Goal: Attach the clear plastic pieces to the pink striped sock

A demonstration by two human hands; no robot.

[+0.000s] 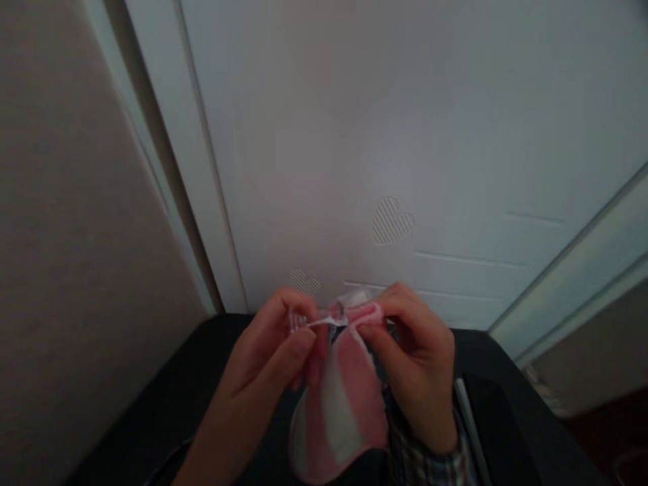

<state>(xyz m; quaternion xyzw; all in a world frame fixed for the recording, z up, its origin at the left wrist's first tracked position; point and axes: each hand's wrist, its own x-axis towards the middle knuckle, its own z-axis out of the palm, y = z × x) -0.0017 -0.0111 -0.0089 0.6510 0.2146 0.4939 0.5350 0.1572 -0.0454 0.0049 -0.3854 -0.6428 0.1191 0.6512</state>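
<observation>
A pink-and-white striped piece of fabric point(348, 398) hangs down between my two hands, over a dark surface. My right hand point(418, 354) pinches its gathered upper edge between thumb and fingers. Opposite it, my left hand point(281, 344) is closed, with thumb and fingertips together on a thin whitish strip point(321, 322) that runs across to the fabric's top. Something clear and shiny, like plastic, shows at the left fingertips and behind the gathered edge. Its exact shape is too blurred to make out. The fabric's lower end hangs loose.
Beneath the hands lies a black surface point(215, 351) with rounded far corners. A dark flat object point(499, 425) with a pale edge rests on it at the right. Close behind stands a white panel point(324, 155) with embossed hearts. A wall point(75, 236) rises at the left.
</observation>
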